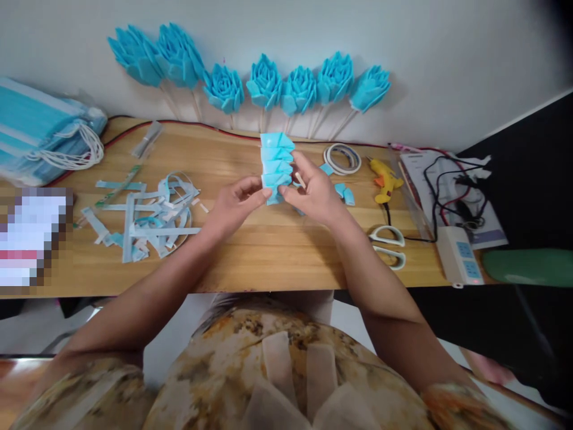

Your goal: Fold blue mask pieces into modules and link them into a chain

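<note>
From afar, I record left hand [235,206] and right hand [316,188] pinching 1 strip [275,154], masks [31,119] in a bag [95,114] far left, 7 flowers [265,82] behind, scraps [129,224] beside the left forearm [179,270].

I had a moderately bright picture; soft greyish light spread over the wall [430,60] and fell off toward a black upper right corner; faint, loose-edged shadows lay behind the blue flowers [264,83], though I could not tell where the source stood; a pale sheen showed on the desk [268,257]; the folded blue strip [275,160] read bright and fairly clear, while the mask pack [36,119] went soft at the left; coarse pixels covered the phone [29,239]; my wide lens slanted the outer lines, and the black panel [541,179] swallowed detail.
</note>
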